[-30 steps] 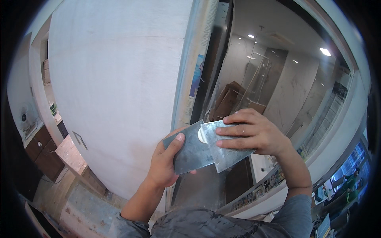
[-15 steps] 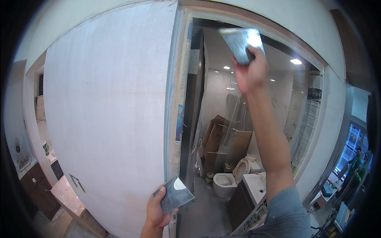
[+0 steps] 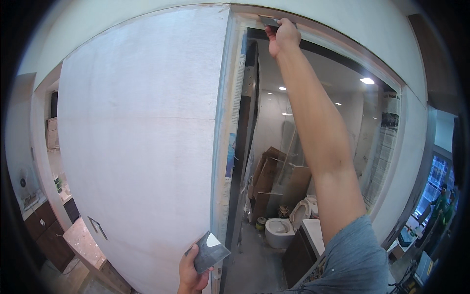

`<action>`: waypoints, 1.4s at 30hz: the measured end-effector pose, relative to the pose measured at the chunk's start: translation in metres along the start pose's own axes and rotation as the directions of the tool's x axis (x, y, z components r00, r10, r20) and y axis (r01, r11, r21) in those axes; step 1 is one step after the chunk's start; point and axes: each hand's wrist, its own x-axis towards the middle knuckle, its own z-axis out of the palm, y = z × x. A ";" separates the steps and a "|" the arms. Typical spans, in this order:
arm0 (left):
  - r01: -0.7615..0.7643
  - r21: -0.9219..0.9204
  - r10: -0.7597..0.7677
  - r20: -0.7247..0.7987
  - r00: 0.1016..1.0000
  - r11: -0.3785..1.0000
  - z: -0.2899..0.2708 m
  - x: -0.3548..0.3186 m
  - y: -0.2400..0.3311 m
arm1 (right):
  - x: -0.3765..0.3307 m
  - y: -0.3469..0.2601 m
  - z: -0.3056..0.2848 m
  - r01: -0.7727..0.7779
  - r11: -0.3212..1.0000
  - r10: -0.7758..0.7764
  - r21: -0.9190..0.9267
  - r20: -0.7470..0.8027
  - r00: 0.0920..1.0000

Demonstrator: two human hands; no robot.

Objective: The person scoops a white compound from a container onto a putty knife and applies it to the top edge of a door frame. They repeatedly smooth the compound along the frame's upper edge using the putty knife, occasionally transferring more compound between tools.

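My right hand (image 3: 285, 39) reaches up with its fingers closed round a flat metal putty blade (image 3: 270, 22). That blade lies up at the top member of the door frame (image 3: 318, 33), near its left corner; whether its edge touches cannot be made out. Low in front of the white panel (image 3: 142, 122), my left hand (image 3: 191, 272) grips a second metal putty blade (image 3: 209, 257), thumb on its face. A white patch (image 3: 212, 240) shows at the upper corner of this second blade.
Newspaper (image 3: 237, 93) covers the left jamb. Beyond the opening are a toilet (image 3: 280, 230), a vanity (image 3: 304, 247) and leaning cardboard (image 3: 267, 171). A recessed handle (image 3: 97, 227) sits low in the panel. Two people in green (image 3: 443, 208) stand far right.
My right hand has gone up and left, carrying its blade from in front of the opening to the top of the frame. The left hand and its blade sit slightly lower and further left.
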 end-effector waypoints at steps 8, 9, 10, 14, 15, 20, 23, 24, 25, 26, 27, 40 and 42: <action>0.011 -0.001 -0.011 -0.008 1.000 1.000 0.003 0.005 0.000 | 0.027 -0.024 0.027 -0.114 0.988 0.114 -0.105 -0.011 0.993; 0.004 0.002 -0.004 -0.015 1.000 1.000 0.004 0.004 0.002 | 0.021 -0.029 0.039 -0.142 0.985 0.143 -0.101 0.000 0.990; -0.001 0.006 0.002 -0.023 1.000 1.000 0.006 0.003 0.004 | 0.013 -0.032 0.047 -0.214 0.968 0.201 -0.128 -0.108 0.974; 0.045 -0.008 -0.045 0.017 0.999 0.999 0.008 0.005 -0.001 | 0.056 -0.032 0.021 -0.244 0.957 0.256 -0.156 0.057 0.965; 0.032 -0.019 -0.032 0.014 0.999 0.999 0.008 0.004 0.001 | 0.044 -0.035 0.018 -0.250 0.944 0.273 -0.215 0.086 0.958; 0.017 -0.040 -0.018 -0.026 1.000 0.999 0.007 0.002 0.003 | 0.010 -0.057 0.013 -0.271 0.928 0.308 -0.257 0.115 0.944; 0.016 -0.059 -0.017 -0.002 1.000 0.998 0.003 0.004 0.002 | 0.000 -0.069 0.015 -0.311 0.930 0.333 -0.196 0.087 0.939; 0.019 -0.062 -0.020 -0.010 1.000 0.998 0.003 0.004 0.003 | 0.004 -0.071 0.012 -0.316 0.938 0.331 -0.143 0.097 0.939; 0.021 -0.064 -0.023 -0.019 1.000 0.998 0.003 0.004 0.004 | 0.006 -0.073 0.009 -0.321 0.943 0.330 -0.089 0.107 0.938; 0.019 -0.066 -0.021 -0.029 0.999 0.998 0.003 0.003 0.005 | 0.004 -0.073 0.007 -0.307 0.950 0.311 -0.052 0.123 0.943; 0.018 -0.072 -0.021 -0.031 0.999 0.997 0.002 0.003 0.006 | 0.001 -0.073 0.004 -0.292 0.956 0.291 -0.014 0.137 0.947; 0.026 -0.082 -0.033 -0.092 0.995 0.996 -0.003 0.003 0.010 | 0.009 -0.012 -0.009 -0.136 0.981 0.160 -0.136 0.182 0.970; 0.012 -0.081 -0.021 -0.102 0.995 0.997 -0.008 0.002 0.010 | 0.004 -0.009 0.007 -0.129 0.976 0.154 -0.177 0.133 0.979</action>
